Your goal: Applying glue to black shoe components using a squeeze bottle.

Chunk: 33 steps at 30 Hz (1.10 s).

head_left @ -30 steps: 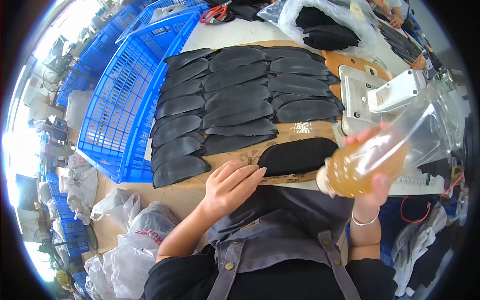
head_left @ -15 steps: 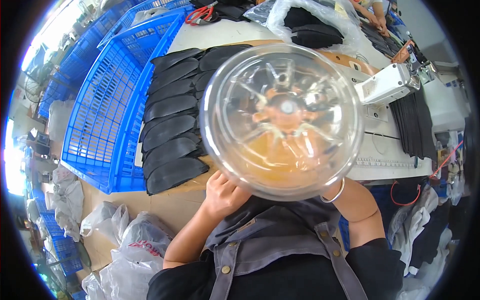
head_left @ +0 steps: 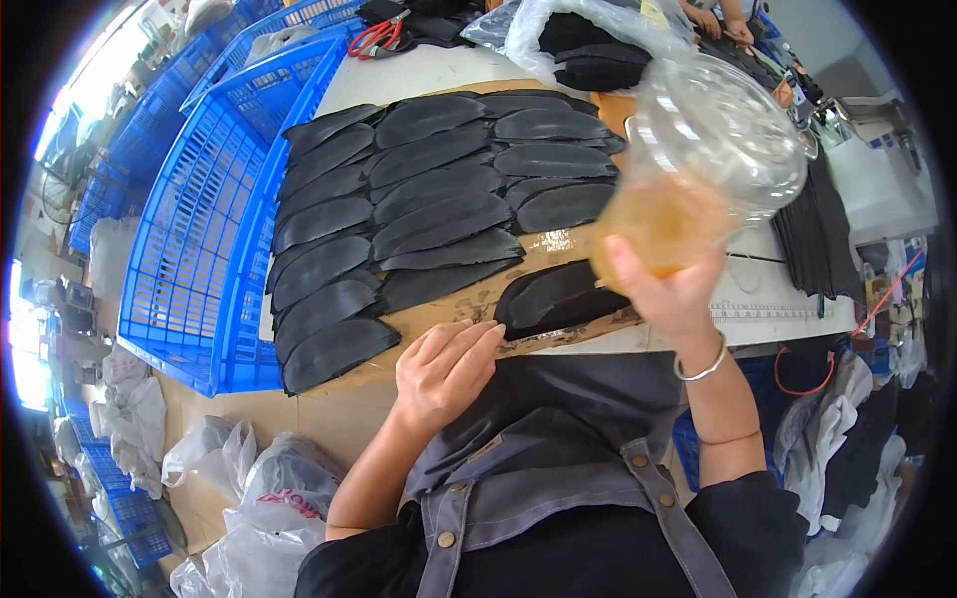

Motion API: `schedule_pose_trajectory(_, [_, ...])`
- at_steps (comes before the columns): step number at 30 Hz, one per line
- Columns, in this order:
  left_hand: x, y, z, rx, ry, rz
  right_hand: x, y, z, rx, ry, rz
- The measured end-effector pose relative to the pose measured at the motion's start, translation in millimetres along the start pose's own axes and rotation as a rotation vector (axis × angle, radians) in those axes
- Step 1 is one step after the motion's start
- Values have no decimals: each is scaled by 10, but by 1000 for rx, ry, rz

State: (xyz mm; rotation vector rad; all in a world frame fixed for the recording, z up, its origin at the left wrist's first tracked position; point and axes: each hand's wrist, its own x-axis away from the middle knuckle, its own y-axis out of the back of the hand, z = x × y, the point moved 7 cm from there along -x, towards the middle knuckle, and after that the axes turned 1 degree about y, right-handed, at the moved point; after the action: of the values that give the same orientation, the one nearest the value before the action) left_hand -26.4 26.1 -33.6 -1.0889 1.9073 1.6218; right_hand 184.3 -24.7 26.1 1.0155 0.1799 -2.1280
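Note:
My right hand [head_left: 678, 294] is wrapped round a clear plastic bottle [head_left: 713, 135] with amber liquid in it. The bottle is tilted, its broad base toward the far right, and motion blurs it. My left hand [head_left: 449, 369] lies at the near edge of a brown board [head_left: 439, 319], fingers extended close together and holding nothing visible. Just right of those fingertips is a black curved pad [head_left: 558, 297]; whether they touch it I cannot tell. Several similar black pieces [head_left: 439, 224] lie overlapping in columns across the board.
A blue plastic crate [head_left: 199, 249] stands left of the board. Red-handled scissors [head_left: 377, 38] and a clear bag [head_left: 528, 35] of black pieces lie at the far side. Dark strips [head_left: 822, 229] hang at the right. Another person's hands [head_left: 723, 25] work at the far right. White bags [head_left: 279, 498] sit on the floor.
The bottle has come down and to the right, away from in front of my view, uncovering the board's middle. My left hand has shifted slightly right along the near edge.

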Motion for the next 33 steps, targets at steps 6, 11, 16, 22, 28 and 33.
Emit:
schedule_pose_trajectory(6, [-11, 25, 21, 14, 26, -4, 77, 881, -7, 477, 82, -252])
schedule_pose_trajectory(11, [13, 34, 41, 10, 22, -13, 53, 275, 314, -210, 73, -132])
schedule_pose_trajectory(16, [411, -84, 196, 11, 110, 30, 284, -698, 339, -121, 97, 244])
schedule_pose_trajectory(22, [67, 17, 4, -72, 35, 39, 117, -378, 400, 27, 223, 226])
schedule_pose_trajectory(28, [-149, 38, -61, -19, 48, 65, 126, 699, -100, 390, 78, 63])
schedule_pose_trajectory(33, [-446, 29, -60, -5, 176, 160, 310, 1329, -425, -371, -236, -545])
